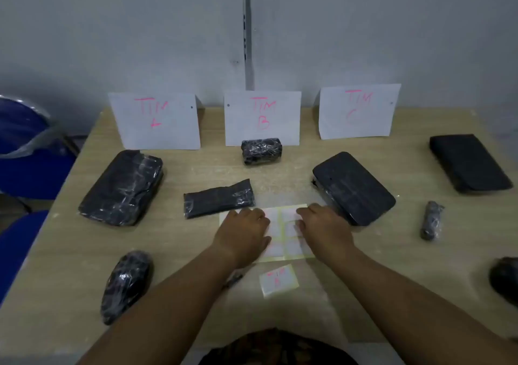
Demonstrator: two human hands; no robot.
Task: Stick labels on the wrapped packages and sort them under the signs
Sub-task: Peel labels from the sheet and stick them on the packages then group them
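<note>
From where I stand, both hands are down on the label sheet [291, 234], which lies flat on the surface [364, 266] in front of the person, between the flat middle package [218, 198] and a loose label [277, 280] with pink writing that sits nearer the body. The left hand [244, 233] lies palm down on the sheet's left half, its grip slack and holding nothing, only pressing the paper. The right hand [322, 227] has its fingers bent down onto the right column of stickers. I cannot tell whether its grip has pinched a corner, since the fingertips are not clear from here. I take the step to be peeling off a label. To do it well, I'd keep the left hand's weight on the sheet so it doesn't lift, work a nail under one corner only, and peel low and slow so the sticker doesn't fold onto itself. The packages are wrapped in glossy, crinkled black film, so the label wants a flatter patch and a firm rub from the middle outward. The small package [262, 151] sits right under the TIM B sign [262, 118]. The big left package [120, 188] lies near the TIM A sign [154, 120], and the big right package [353, 188] lies below the TIM C sign [358, 112]. None shows a label from here, so most of the job looks undone.
</note>
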